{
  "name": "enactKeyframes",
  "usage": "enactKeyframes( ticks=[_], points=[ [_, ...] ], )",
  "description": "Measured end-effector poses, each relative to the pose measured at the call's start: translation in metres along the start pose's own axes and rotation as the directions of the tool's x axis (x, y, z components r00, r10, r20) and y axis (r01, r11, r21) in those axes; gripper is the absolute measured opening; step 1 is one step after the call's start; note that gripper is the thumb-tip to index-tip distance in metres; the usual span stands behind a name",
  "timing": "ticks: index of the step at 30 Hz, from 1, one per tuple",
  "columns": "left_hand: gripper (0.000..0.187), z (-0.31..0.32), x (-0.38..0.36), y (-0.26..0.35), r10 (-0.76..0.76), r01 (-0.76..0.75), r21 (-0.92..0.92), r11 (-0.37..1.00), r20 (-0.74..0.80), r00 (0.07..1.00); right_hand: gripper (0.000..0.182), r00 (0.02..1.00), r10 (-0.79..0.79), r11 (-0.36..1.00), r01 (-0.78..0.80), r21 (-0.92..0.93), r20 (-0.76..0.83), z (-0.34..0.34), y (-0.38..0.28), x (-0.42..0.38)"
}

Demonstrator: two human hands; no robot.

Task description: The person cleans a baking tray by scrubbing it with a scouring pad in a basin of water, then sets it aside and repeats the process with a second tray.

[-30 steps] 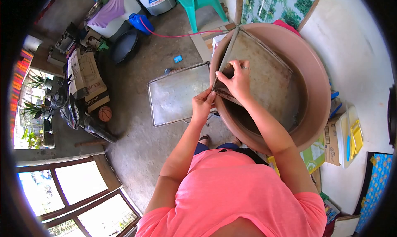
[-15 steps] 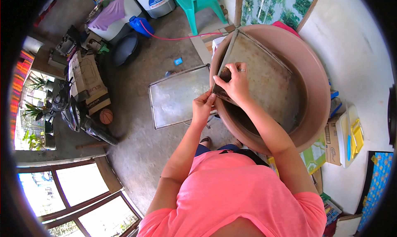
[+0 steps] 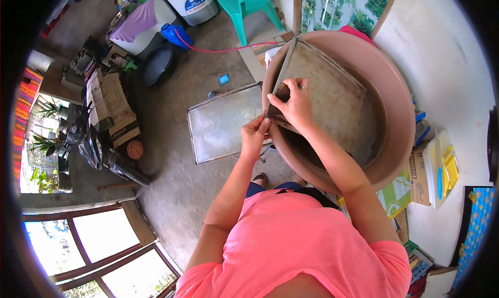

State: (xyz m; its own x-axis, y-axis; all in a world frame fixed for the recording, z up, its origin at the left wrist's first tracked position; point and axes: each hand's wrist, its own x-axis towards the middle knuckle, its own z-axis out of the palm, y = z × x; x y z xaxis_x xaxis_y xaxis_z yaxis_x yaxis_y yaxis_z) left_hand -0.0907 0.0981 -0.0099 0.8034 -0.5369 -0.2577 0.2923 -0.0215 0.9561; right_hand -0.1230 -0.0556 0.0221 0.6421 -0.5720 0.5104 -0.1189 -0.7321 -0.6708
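A flat metal tray (image 3: 327, 85) with a raised rim leans inside a large brown plastic tub (image 3: 397, 106), its lower part in murky water. My left hand (image 3: 254, 134) pinches the tray's near left corner, right by the tub's rim. Over the same end of the tray, my right hand (image 3: 297, 106) is closed, thumb and fingers curled round a small dark brown wad (image 3: 283, 94) pressed near the tray's edge. The palm partly hides this wad. Brown stains mark the tray around that corner.
A second metal tray (image 3: 223, 124) rests left of the tub. Beyond are a green plastic chair (image 3: 247, 4), a blue jug (image 3: 176, 34), a pink hose (image 3: 223, 50) and a black basin (image 3: 157, 63). A motorcycle (image 3: 91, 142) and a basketball (image 3: 135, 150) are at left.
Both hands keep their places on the tray, with barely any shift. The camera view has tilted very slightly.
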Motion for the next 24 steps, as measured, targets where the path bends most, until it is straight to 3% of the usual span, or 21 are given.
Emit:
enactKeyframes(
  ticks=[10, 13, 16, 24],
  points=[
    [0.037, 0.002, -0.002, 0.002, 0.004, -0.004, -0.007, 1.000, -0.004, 1.000, 0.049, 0.998, 0.024, 0.998, -0.027, 0.056, 0.050, -0.004, 0.005, 0.001],
    [0.037, 0.001, -0.001, 0.001, -0.005, 0.005, -0.010, 1.000, -0.002, 1.000, 0.049, 0.995, 0.100, 0.995, -0.101, 0.010, 0.023, -0.006, 0.019, -0.001],
    [0.036, 0.002, -0.001, 0.002, -0.005, 0.005, -0.038, 0.999, -0.004, 1.000, 0.049, 0.999, 0.033, 0.999, -0.033, -0.013, 0.008, -0.009, 0.017, -0.009],
    [0.035, 0.001, 0.000, 0.000, -0.003, 0.003, -0.050, 0.999, -0.011, 1.000, 0.048, 0.998, 0.066, 0.997, -0.066, 0.027, -0.007, -0.008, 0.019, -0.007]
  ],
)
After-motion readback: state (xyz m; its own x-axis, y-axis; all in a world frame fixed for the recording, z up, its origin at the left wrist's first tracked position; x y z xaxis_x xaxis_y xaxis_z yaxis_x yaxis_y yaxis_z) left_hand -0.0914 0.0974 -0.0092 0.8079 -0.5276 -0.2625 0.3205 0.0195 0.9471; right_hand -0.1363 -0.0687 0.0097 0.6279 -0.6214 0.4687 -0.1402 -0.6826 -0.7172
